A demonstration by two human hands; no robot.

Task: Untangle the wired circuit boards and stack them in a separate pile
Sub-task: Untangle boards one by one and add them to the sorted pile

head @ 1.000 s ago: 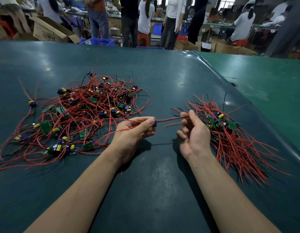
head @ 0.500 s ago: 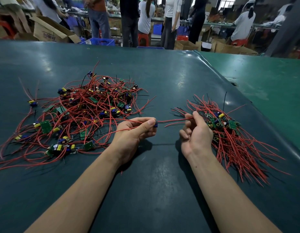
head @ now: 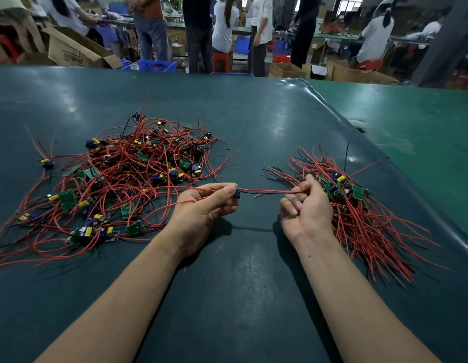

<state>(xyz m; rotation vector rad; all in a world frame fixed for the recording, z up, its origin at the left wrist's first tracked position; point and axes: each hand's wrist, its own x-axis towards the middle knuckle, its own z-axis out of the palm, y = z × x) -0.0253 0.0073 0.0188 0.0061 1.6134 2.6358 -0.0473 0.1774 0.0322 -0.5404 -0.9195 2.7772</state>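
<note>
A tangled heap (head: 128,179) of small green circuit boards with long red wires lies on the left of the dark green table (head: 243,113). A tidier pile (head: 358,205) of boards, wires fanned out toward me, lies on the right. My left hand (head: 204,208) pinches one board (head: 236,193) with a blue part, its red wires trailing back into the heap. My right hand (head: 306,205) pinches the far end of that board's red and black wires (head: 269,191), stretched taut between the two hands, right beside the tidy pile.
The dark mat ends at a raised seam (head: 384,153) on the right, with a lighter green surface (head: 424,132) beyond. Past the far edge stand several people, cardboard boxes (head: 75,51) and blue crates (head: 157,66).
My right hand has drifted slightly right toward the tidy pile, drawing the wires along. My left hand has stayed almost still, keeping its pinch on the board.
</note>
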